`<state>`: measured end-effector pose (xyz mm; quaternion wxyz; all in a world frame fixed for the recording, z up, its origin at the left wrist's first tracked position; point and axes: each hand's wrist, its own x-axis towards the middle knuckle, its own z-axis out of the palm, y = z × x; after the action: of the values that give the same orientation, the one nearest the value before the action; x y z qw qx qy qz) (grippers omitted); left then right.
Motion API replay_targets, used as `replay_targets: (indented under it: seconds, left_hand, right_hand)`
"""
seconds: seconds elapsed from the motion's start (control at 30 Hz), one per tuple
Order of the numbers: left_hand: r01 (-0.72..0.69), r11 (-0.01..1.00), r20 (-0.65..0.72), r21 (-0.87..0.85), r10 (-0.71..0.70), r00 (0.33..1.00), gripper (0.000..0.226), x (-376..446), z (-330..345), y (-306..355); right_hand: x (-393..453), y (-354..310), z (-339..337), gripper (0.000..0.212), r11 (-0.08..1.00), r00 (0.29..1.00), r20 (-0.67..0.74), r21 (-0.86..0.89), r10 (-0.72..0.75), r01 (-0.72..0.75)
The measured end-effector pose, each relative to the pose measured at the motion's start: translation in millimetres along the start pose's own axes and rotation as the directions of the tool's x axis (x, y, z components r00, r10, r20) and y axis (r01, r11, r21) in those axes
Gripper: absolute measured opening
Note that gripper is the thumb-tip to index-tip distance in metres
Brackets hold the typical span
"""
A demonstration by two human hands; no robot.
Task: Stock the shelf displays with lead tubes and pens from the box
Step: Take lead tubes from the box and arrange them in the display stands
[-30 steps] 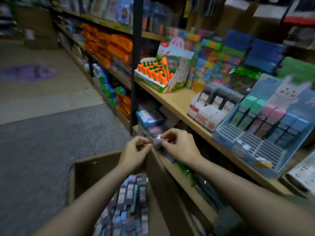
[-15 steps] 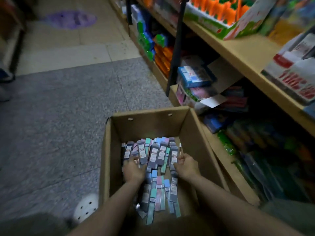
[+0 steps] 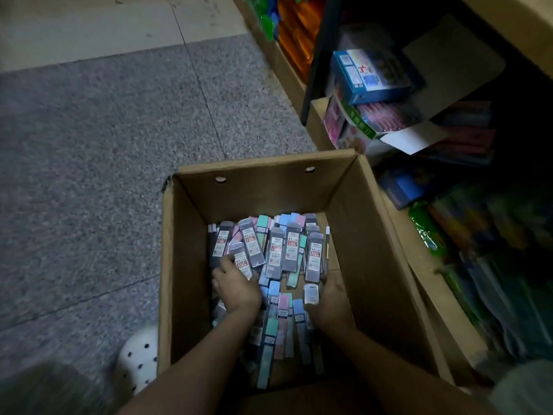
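The box was matt brown corrugated cardboard. The lead tubes in it were glossy smooth plastic with paper labels. The floor was speckled, grainy grey stone.

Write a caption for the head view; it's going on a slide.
Both hands, left and right, gather lead tubes inside the box.

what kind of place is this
Most likely a stationery shop aisle. An open brown cardboard box on the grey speckled floor holds many slim labelled lead tubes, and the wooden shelves beside it are packed with colourful packaged goods, including a blue carton.
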<state>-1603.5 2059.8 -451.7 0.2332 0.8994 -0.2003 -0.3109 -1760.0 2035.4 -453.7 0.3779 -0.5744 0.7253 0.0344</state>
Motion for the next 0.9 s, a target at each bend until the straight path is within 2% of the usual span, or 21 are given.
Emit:
replay_targets:
  seconds: [0.1,0.2,0.33,0.4,0.47,0.53,0.67,0.73,0.8,0.87,0.9]
  left_hand:
    - [0.104,0.991,0.035,-0.087,-0.101,0.994,0.052,1,3,2]
    - [0.123,0.985,0.041,-0.119,-0.119,0.992,0.035,-2,1,5]
    - [0.222,0.944,0.041,-0.243,-0.218,0.975,0.028,-16,-5,8]
    - [0.216,0.914,0.132,-0.343,-0.181,0.975,0.019,-26,-8,11]
    - [0.19,0.872,0.282,-0.452,-0.062,0.957,0.013,-32,-6,13]
    - [0.178,0.87,0.392,-0.46,0.019,0.92,0.011,-37,-8,17]
    - [0.188,0.846,0.514,-0.499,0.114,0.85,0.019,-45,-12,15]
    - [0.218,0.822,0.529,-0.527,0.116,0.841,0.017,-48,-14,13]
    - [0.253,0.798,0.518,-0.548,0.086,0.851,0.016,-47,-14,12]
    - [0.274,0.786,0.492,-0.554,0.044,0.869,0.015,-43,-15,12]
    - [0.279,0.79,0.479,-0.546,0.022,0.877,0.017,-41,-15,10]
  right_hand:
    - [3,0,-1,0.043,0.994,1.0,0.012,0.103,0.027,-0.028]
    - [4,-2,-7,0.029,0.987,0.999,-0.015,0.159,0.031,-0.028]
    - [1,-8,-23,0.027,0.953,1.0,-0.008,0.301,-0.022,0.023]
    - [-5,-20,-33,0.025,0.916,0.998,0.021,0.398,-0.059,0.046]
    - [-13,-36,-41,0.021,0.81,0.992,0.107,0.586,-0.072,-0.005]
    - [-20,-48,-46,0.021,0.723,0.983,0.135,0.691,-0.122,-0.005]
    - [-24,-54,-48,0.025,0.759,0.98,0.055,0.641,-0.193,0.114]
    - [-25,-51,-48,0.028,0.735,0.979,0.067,0.671,-0.194,0.099]
    - [-24,-43,-47,0.033,0.759,0.979,0.082,0.645,-0.185,0.089]
    - [-22,-28,-43,0.04,0.887,0.978,0.116,0.449,-0.175,0.105]
    - [-21,-18,-40,0.048,0.956,0.972,0.151,0.257,-0.181,0.139]
